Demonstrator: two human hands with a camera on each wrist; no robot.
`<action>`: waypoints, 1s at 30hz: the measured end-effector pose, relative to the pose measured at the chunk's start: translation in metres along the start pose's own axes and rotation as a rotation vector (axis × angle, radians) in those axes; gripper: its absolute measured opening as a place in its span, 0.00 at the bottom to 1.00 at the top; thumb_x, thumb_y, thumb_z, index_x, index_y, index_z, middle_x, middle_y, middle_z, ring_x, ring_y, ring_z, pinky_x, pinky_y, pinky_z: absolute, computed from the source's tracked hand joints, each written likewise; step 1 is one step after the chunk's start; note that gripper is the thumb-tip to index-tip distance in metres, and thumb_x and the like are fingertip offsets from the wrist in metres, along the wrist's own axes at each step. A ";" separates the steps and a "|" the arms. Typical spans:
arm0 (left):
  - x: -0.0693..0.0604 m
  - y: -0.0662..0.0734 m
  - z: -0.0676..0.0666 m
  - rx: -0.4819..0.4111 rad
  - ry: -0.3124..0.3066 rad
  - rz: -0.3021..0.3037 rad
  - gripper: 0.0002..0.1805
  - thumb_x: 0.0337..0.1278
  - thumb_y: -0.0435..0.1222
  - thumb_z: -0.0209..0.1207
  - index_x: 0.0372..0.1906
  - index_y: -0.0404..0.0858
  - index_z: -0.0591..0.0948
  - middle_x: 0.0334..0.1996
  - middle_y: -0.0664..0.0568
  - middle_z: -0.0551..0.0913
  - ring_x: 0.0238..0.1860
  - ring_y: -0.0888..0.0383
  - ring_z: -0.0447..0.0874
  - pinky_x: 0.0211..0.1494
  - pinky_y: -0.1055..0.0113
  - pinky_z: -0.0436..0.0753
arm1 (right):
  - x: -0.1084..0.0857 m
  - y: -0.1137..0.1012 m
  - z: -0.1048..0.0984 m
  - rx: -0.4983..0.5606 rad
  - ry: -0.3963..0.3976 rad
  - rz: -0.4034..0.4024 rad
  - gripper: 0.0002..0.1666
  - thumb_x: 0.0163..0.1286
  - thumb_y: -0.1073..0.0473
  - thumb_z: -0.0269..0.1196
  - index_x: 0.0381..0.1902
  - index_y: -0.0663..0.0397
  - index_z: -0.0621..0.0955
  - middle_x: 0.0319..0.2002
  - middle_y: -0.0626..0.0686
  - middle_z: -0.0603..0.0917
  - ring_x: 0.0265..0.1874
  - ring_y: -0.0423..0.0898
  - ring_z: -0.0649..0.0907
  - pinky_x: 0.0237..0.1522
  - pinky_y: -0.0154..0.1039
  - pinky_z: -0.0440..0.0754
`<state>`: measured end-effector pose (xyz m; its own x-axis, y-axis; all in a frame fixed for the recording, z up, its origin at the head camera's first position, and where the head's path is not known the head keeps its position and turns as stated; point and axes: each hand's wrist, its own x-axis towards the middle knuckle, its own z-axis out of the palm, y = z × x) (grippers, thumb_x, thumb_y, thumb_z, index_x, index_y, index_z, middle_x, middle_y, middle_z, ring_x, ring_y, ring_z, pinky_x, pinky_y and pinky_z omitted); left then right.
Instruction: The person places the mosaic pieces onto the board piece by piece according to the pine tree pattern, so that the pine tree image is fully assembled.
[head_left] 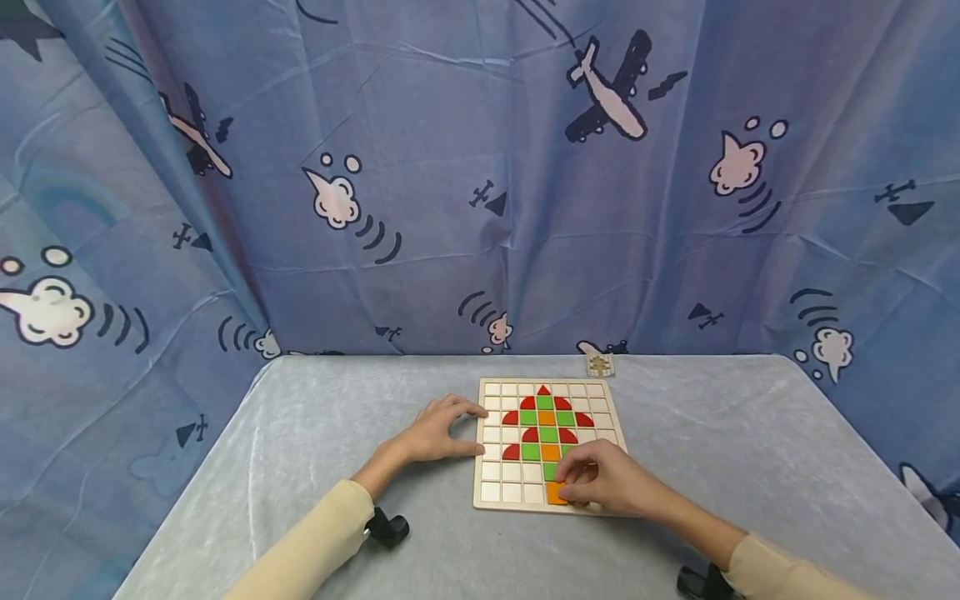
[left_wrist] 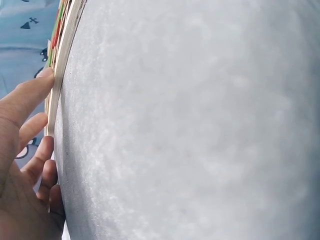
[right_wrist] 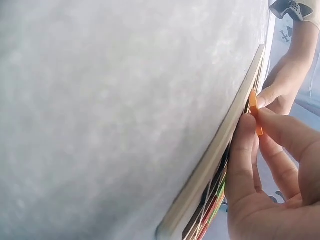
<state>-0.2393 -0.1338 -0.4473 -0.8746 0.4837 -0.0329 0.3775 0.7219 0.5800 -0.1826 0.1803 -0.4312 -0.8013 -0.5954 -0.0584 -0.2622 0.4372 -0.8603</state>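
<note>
A square wooden puzzle board (head_left: 493, 504) with a raised grid lies on the table. Red, green and orange pieces in its cells form a tree-like figure. At the board's left edge my left hand (head_left: 433, 432) touches the rim with thumb and forefinger spread apart; its other fingers are loosely bent in the left wrist view. My right hand (head_left: 611, 479) pinches an orange square tile (right_wrist: 255, 114) between thumb and fingers, over the board's near row. In the right wrist view the tile stands tilted. The right hand hides the lower right cells.
A small patterned wooden piece (head_left: 600, 365) lies behind the board at the table's far edge. Grey cloth covers the table (head_left: 360, 383). A blue curtain (head_left: 435, 167) with printed planes hangs behind and at the sides.
</note>
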 end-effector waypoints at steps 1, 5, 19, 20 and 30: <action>0.000 0.000 0.000 0.001 0.001 -0.001 0.31 0.52 0.53 0.69 0.62 0.53 0.77 0.63 0.54 0.74 0.63 0.49 0.68 0.66 0.45 0.67 | 0.000 -0.001 0.000 -0.006 0.001 -0.003 0.07 0.60 0.60 0.72 0.34 0.56 0.85 0.29 0.52 0.84 0.27 0.37 0.79 0.31 0.29 0.80; 0.000 0.000 0.000 0.001 0.001 -0.004 0.31 0.52 0.53 0.69 0.62 0.53 0.77 0.63 0.54 0.74 0.63 0.49 0.68 0.67 0.45 0.67 | 0.002 -0.004 0.001 -0.033 0.003 -0.002 0.07 0.59 0.61 0.72 0.34 0.56 0.85 0.29 0.51 0.84 0.26 0.37 0.79 0.31 0.29 0.79; 0.002 0.000 0.000 0.002 0.002 0.006 0.31 0.52 0.54 0.69 0.62 0.53 0.77 0.63 0.54 0.74 0.63 0.49 0.68 0.67 0.45 0.67 | 0.001 -0.003 0.000 -0.048 0.004 -0.002 0.08 0.59 0.60 0.73 0.33 0.56 0.85 0.28 0.50 0.84 0.25 0.36 0.79 0.29 0.29 0.79; 0.002 0.001 0.000 0.002 0.002 0.007 0.31 0.52 0.53 0.69 0.62 0.53 0.77 0.63 0.53 0.74 0.63 0.49 0.68 0.67 0.45 0.67 | 0.000 -0.003 -0.001 -0.044 0.002 -0.002 0.08 0.59 0.60 0.73 0.33 0.57 0.85 0.28 0.50 0.84 0.25 0.36 0.79 0.29 0.29 0.79; -0.001 -0.002 -0.002 -0.024 0.026 0.042 0.33 0.52 0.52 0.70 0.64 0.49 0.76 0.62 0.52 0.75 0.63 0.49 0.71 0.67 0.47 0.69 | -0.006 0.003 -0.012 -0.017 -0.001 0.015 0.08 0.60 0.59 0.72 0.35 0.55 0.86 0.30 0.50 0.85 0.27 0.37 0.79 0.31 0.29 0.80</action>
<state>-0.2398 -0.1368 -0.4465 -0.8662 0.4995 0.0130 0.4064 0.6891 0.6000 -0.1852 0.1938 -0.4273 -0.8045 -0.5895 -0.0723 -0.2592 0.4580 -0.8503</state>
